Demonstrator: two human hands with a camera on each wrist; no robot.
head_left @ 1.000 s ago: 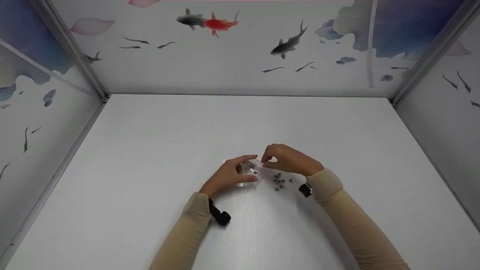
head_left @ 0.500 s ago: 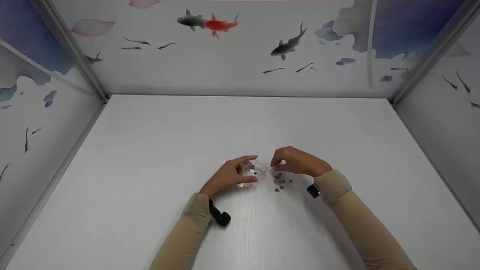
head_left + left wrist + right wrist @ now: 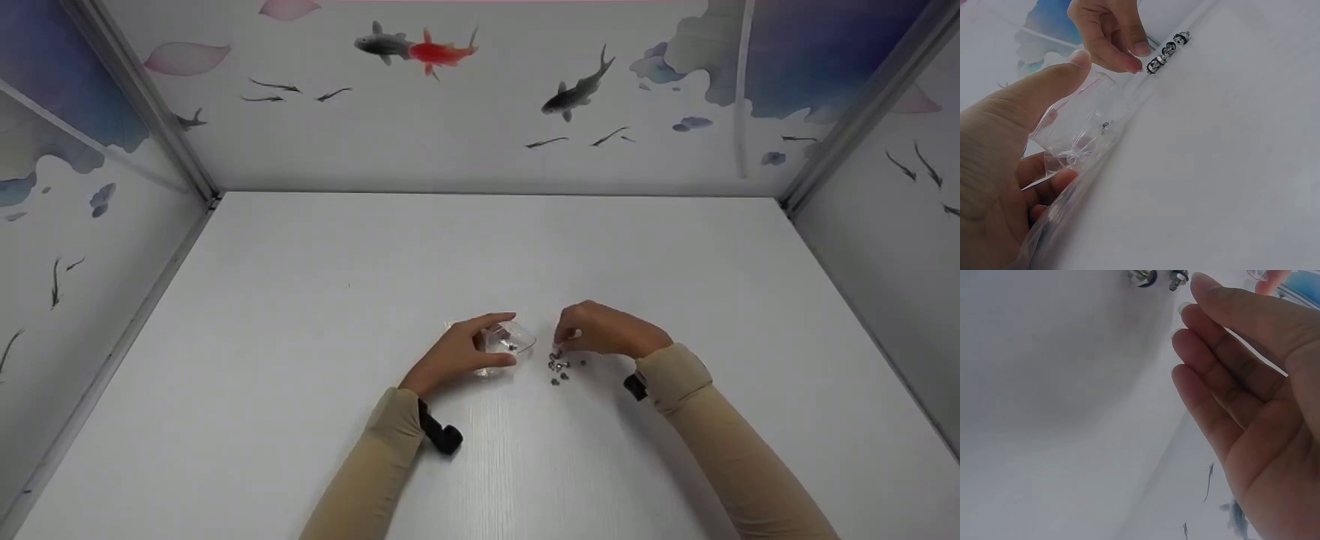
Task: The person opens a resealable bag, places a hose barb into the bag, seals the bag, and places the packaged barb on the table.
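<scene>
Left hand [image 3: 459, 348] curls round clear bag [image 3: 520, 337] — probably to steady it open — while right hand [image 3: 606, 328], thumb and fingertips parted, hangs beside small metal parts [image 3: 1168, 48] at bag's four o'clock, seemingly for easy reach.

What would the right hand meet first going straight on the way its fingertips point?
The right hand would probably meet the small metal parts just ahead; whether it touches one now is unclear.

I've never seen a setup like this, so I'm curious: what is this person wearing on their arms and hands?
The left sleeve and right sleeve are plain beige. A small black gadget sits at the left wrist, another at the right. Both hands are without gloves.
</scene>
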